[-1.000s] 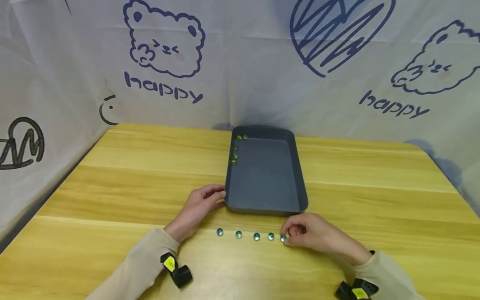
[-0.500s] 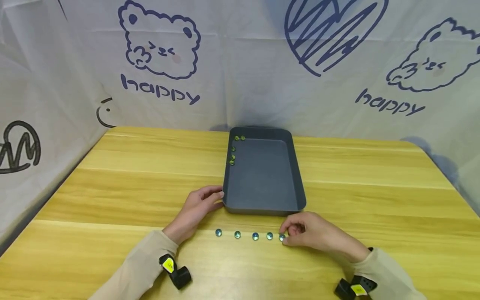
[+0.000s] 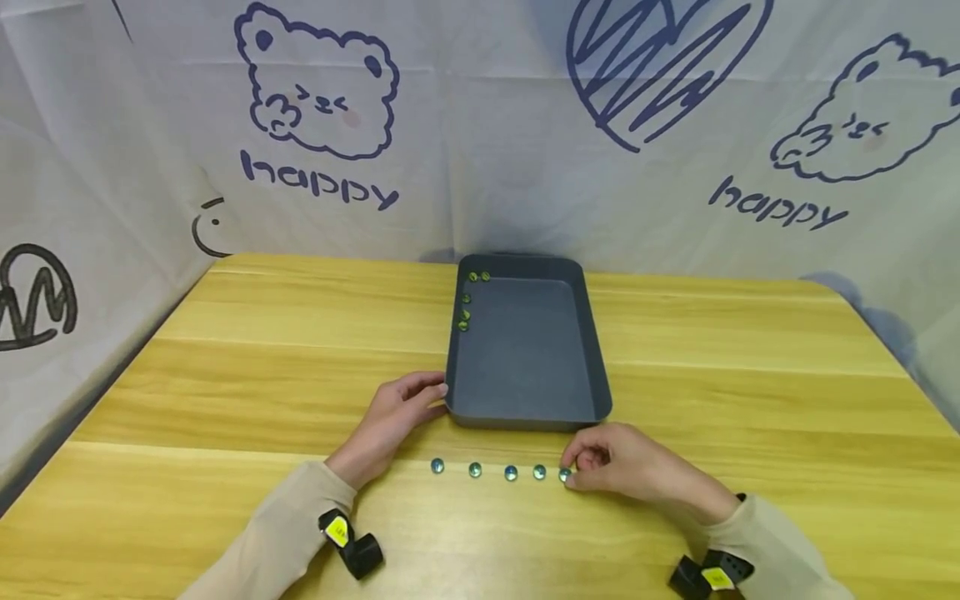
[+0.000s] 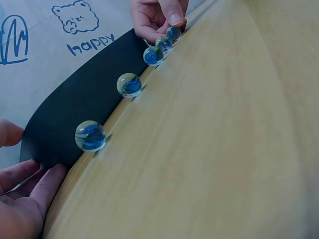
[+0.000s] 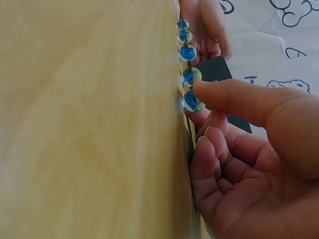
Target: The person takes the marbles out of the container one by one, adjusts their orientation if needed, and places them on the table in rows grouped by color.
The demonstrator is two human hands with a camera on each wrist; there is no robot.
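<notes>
Several clear glass marbles with blue swirls form a row on the wooden table, in front of a dark grey baking tray [image 3: 525,350]. At the row's right end my right hand [image 3: 626,462] pinches a marble [image 5: 192,101] between thumb and index finger, its other fingers curled beneath. The leftmost marble [image 4: 90,136] stands apart, nearest my left hand [image 3: 390,421]. That hand touches the tray's front left side with fairly straight fingers [image 4: 47,186], the thumb up at the rim.
Several yellow-green marbles [image 3: 466,298] lie inside the tray along its left wall and far left corner. White cloth [image 3: 510,167] with drawings hangs behind the wooden table [image 3: 262,333]. Each sleeve carries a small black device [image 3: 352,542].
The head view has shifted slightly. Both hands, the tray and the marbles keep their places.
</notes>
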